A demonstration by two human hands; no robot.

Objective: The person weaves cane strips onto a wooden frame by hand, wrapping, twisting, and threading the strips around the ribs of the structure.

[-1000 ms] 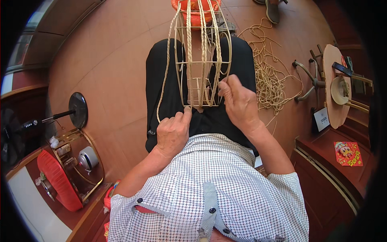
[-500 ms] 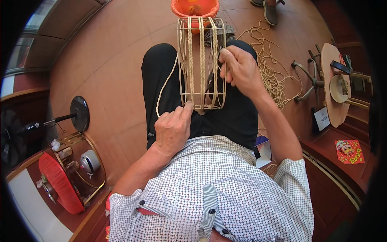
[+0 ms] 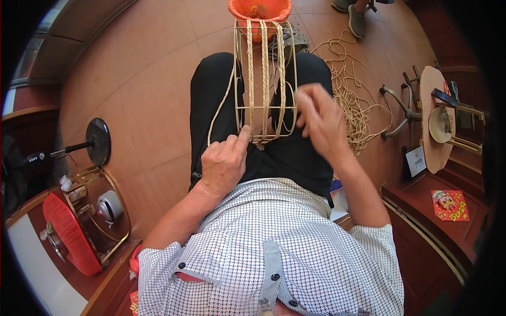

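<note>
A long wire frame (image 3: pixel 266 108) lies across my lap between my black-trousered knees, with several strands of twisted tan cord (image 3: pixel 265 68) stretched lengthwise over it. My left hand (image 3: pixel 224 162) is closed at its near end, index finger laid on the near rim; the thumb is hidden. Another length of cord (image 3: pixel 221 105) runs down the frame's left side to this hand's knuckles. Beside the frame's right side, apart from the strands, is my right hand (image 3: pixel 320 121). Its fingers are curled and smeared by motion, so what they hold, if anything, does not show.
A loose heap of cord (image 3: pixel 358 121) lies on the tiled floor right of my knee. An orange-lined bin (image 3: pixel 258 8) stands beyond the frame. At right are a round-topped stool (image 3: pixel 435 152) and a person's shoe (image 3: pixel 357 22); at left, a black round base (image 3: pixel 98 142).
My right hand has moved down and slightly right, away from the frame's right-hand strands. My left hand stays at the near end. The view has shifted slightly.
</note>
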